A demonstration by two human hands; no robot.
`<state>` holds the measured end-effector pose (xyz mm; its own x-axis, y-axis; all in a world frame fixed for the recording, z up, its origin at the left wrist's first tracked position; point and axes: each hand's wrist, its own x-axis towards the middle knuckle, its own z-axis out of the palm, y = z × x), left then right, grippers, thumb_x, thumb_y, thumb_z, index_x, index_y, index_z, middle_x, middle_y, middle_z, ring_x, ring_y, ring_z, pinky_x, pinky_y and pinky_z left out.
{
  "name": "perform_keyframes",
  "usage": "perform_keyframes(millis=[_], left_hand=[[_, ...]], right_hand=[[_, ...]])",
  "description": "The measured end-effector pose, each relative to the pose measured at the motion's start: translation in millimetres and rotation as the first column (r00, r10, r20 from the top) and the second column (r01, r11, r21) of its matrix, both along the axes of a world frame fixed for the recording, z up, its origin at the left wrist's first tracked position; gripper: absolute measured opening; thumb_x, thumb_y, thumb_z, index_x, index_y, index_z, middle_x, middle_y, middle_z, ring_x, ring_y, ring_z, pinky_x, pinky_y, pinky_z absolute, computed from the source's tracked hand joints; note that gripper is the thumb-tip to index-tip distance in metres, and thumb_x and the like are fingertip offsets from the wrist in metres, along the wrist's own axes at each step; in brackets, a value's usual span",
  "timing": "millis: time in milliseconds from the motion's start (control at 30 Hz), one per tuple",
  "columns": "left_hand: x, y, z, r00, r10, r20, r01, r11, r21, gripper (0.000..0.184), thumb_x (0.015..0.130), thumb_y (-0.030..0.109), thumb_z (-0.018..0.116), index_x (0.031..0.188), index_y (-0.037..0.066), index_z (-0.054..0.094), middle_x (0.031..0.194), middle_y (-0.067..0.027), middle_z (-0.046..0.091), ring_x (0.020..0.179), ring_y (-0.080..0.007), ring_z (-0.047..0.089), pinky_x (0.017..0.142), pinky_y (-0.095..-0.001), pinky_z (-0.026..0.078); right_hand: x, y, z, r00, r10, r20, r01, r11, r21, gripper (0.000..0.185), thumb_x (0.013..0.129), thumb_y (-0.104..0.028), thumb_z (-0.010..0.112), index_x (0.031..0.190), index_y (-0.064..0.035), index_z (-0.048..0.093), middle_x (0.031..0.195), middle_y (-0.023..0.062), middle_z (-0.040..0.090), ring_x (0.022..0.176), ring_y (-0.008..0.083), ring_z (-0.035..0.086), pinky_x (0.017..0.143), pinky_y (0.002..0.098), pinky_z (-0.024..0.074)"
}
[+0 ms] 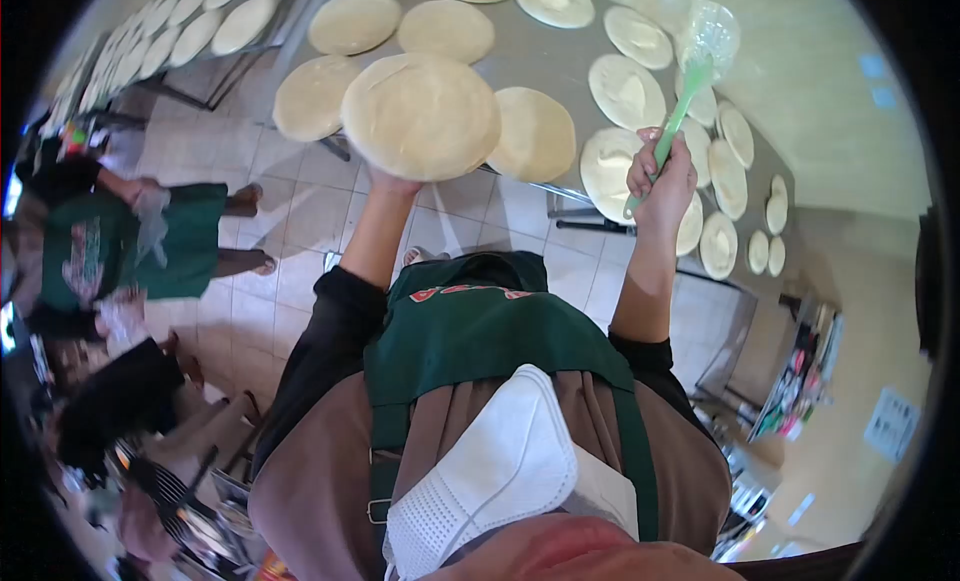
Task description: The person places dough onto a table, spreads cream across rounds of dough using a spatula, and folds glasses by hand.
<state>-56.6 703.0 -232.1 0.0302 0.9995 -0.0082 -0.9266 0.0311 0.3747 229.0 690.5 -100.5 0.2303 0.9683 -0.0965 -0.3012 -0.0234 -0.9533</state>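
A round, flat disc of dough (421,117) rests on my left hand (396,182), raised at the near edge of the table. Most of that hand is hidden beneath the disc; only its base shows. My right hand (664,184) is closed around the handle of a green spatula (687,99). The spatula points up and away, and its pale, translucent blade (714,33) has a whitish smear on it. Below the right hand lies a disc with a pale cream-like dollop (612,171). A plain disc (535,134) lies between my two hands.
More discs cover the metal table (545,56), several with pale dollops on the right. A second table of discs (243,25) stands at the far left. At left, a person in a green apron (180,241) wears clear gloves. A shelf of goods (800,371) stands at right.
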Motion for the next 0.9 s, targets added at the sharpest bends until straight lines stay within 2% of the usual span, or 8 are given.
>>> perform_keyframes(millis=[133,200,300,433,500,733,800,900], left_hand=[[64.0,70.1,-16.4,0.995,-0.079,0.063,0.089,0.981,-0.174,0.056,0.095,0.049,0.034,0.139,0.015,0.040,0.141,-0.0098,0.044,0.128,-0.0344,0.042,0.105,-0.0557,0.035],[89.5,99.4,-36.5,0.836,-0.311,0.451,0.313,0.947,0.073,0.056,0.094,0.050,0.033,0.138,0.015,0.041,0.140,-0.0096,0.045,0.126,-0.0345,0.044,0.103,-0.0566,0.037],[124.2,138.3,-62.2,0.815,-0.303,0.493,0.313,0.947,0.065,0.058,0.093,0.052,0.034,0.137,0.016,0.042,0.140,-0.0093,0.045,0.126,-0.0349,0.044,0.103,-0.0573,0.036],[158.7,180.4,-82.5,0.888,-0.256,0.382,0.277,0.961,-0.001,0.059,0.092,0.053,0.033,0.137,0.015,0.043,0.139,-0.0092,0.046,0.127,-0.0350,0.043,0.103,-0.0573,0.035],[173.9,203.6,-89.0,0.957,-0.162,0.243,0.186,0.979,-0.083,0.058,0.093,0.050,0.031,0.136,0.015,0.044,0.139,-0.0095,0.046,0.126,-0.0355,0.044,0.104,-0.0571,0.035],[198.8,253.0,-130.3,0.968,0.022,0.251,0.045,0.965,-0.260,0.054,0.094,0.042,0.025,0.133,0.012,0.047,0.137,-0.0129,0.048,0.125,-0.0370,0.045,0.104,-0.0572,0.035],[205.4,259.8,-134.3,0.980,0.175,0.090,-0.131,0.922,-0.366,0.051,0.095,0.039,0.027,0.133,0.011,0.046,0.137,-0.0134,0.047,0.125,-0.0359,0.045,0.105,-0.0577,0.034],[198.2,265.3,-148.3,0.967,0.252,-0.043,-0.238,0.828,-0.508,0.051,0.096,0.038,0.025,0.132,0.009,0.047,0.136,-0.0147,0.048,0.125,-0.0358,0.045,0.105,-0.0578,0.034]], right_hand=[[39.6,-27.0,-10.3,0.983,-0.182,0.016,0.182,0.982,-0.054,0.041,0.100,-0.032,0.037,0.089,0.0014,0.057,0.054,-0.0016,0.034,0.038,0.0069,0.027,0.035,0.0226,0.0206],[67.8,-36.4,-15.4,0.968,-0.247,0.031,0.249,0.961,-0.120,0.040,0.100,-0.032,0.038,0.089,0.0012,0.057,0.054,-0.0015,0.034,0.038,0.0066,0.026,0.034,0.0225,0.0201],[113.0,-36.6,-22.6,0.947,-0.314,0.063,0.320,0.929,-0.187,0.040,0.099,-0.033,0.039,0.089,0.0011,0.057,0.054,-0.0015,0.034,0.038,0.0060,0.026,0.034,0.0222,0.0195],[158.9,-26.5,-28.1,0.922,-0.373,0.106,0.387,0.899,-0.207,0.039,0.099,-0.033,0.039,0.089,0.0010,0.057,0.054,-0.0017,0.034,0.037,0.0052,0.025,0.033,0.0216,0.0190],[178.5,-18.0,-30.0,0.921,-0.367,0.132,0.388,0.897,-0.213,0.040,0.099,-0.033,0.039,0.089,0.0007,0.057,0.053,-0.0019,0.034,0.037,0.0050,0.025,0.033,0.0217,0.0193],[220.0,17.5,-33.7,0.935,-0.286,0.210,0.332,0.915,-0.231,0.040,0.100,-0.032,0.038,0.088,0.0010,0.057,0.053,-0.0017,0.035,0.037,0.0044,0.024,0.032,0.0208,0.0188],[222.3,32.1,-35.0,0.940,-0.270,0.210,0.312,0.928,-0.202,0.039,0.100,-0.031,0.038,0.087,0.0010,0.056,0.053,-0.0017,0.035,0.037,0.0045,0.024,0.032,0.0207,0.0185],[215.0,52.5,-33.0,0.959,-0.247,0.141,0.274,0.935,-0.226,0.039,0.100,-0.031,0.037,0.088,0.0008,0.056,0.053,-0.0016,0.035,0.037,0.0048,0.024,0.032,0.0211,0.0187]])
